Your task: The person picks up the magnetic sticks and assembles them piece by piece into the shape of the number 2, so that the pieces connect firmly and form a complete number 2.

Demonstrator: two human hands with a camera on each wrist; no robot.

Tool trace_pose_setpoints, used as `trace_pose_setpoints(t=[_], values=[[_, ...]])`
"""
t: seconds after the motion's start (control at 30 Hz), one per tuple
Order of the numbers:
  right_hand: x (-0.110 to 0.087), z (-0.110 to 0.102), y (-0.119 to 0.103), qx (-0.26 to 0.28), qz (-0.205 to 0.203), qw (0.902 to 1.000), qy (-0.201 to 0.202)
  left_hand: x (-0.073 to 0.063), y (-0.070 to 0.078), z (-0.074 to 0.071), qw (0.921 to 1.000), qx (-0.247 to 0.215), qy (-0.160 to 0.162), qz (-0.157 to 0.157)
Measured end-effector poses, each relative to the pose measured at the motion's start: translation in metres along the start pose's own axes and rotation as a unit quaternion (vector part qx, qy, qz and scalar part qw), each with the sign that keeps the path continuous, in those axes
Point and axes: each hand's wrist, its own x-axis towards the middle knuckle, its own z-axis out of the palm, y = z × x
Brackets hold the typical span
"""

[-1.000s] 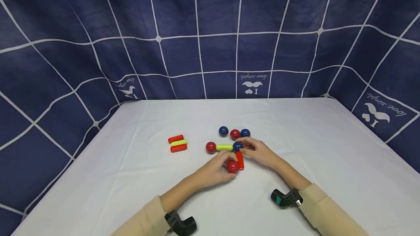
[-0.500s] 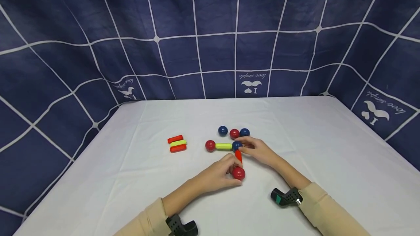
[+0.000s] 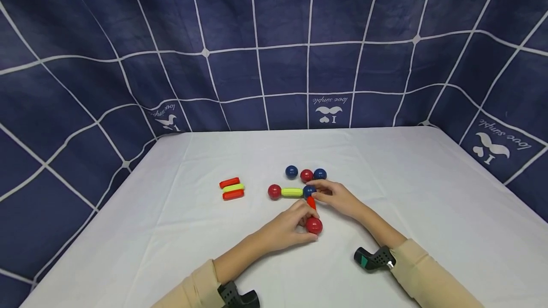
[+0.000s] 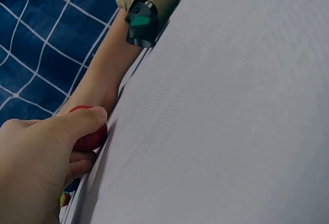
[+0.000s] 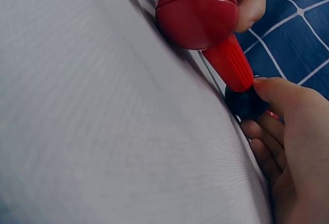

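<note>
The red ball (image 3: 314,226), seen a second ago on the left side of the red stick (image 3: 311,202), is now placed at the stick's near end. With it, the left grip (image 3: 284,227) is shifted to the right and closer to the person. Since half a second ago, the ball is moved slightly farther right, and more of the stick is hidden by the fingers (image 3: 307,207) in the head view.

Soft, even light reaches the far corners of the white cloth-covered table (image 3: 411,170); shadows are faint, wrist views dimmer.
</note>
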Motion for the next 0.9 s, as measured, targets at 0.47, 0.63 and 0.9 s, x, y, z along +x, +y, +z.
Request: trace_pose_setpoints(t=[0.47, 0.63, 0.9], values=[[0.001, 0.002, -0.004, -0.007, 0.006, 0.9998, 0.016, 0.004, -0.001, 0.003, 0.9999, -0.009, 0.005, -0.01], [0.003, 0.002, -0.003, -0.004, 0.003, 0.9998, 0.019, 0.004, -0.002, 0.001, 0.9998, -0.011, 0.01, -0.013], [0.003, 0.002, -0.004, -0.009, 0.013, 0.9996, 0.025, 0.004, -0.003, 0.002, 0.9999, -0.002, 0.009, -0.012]])
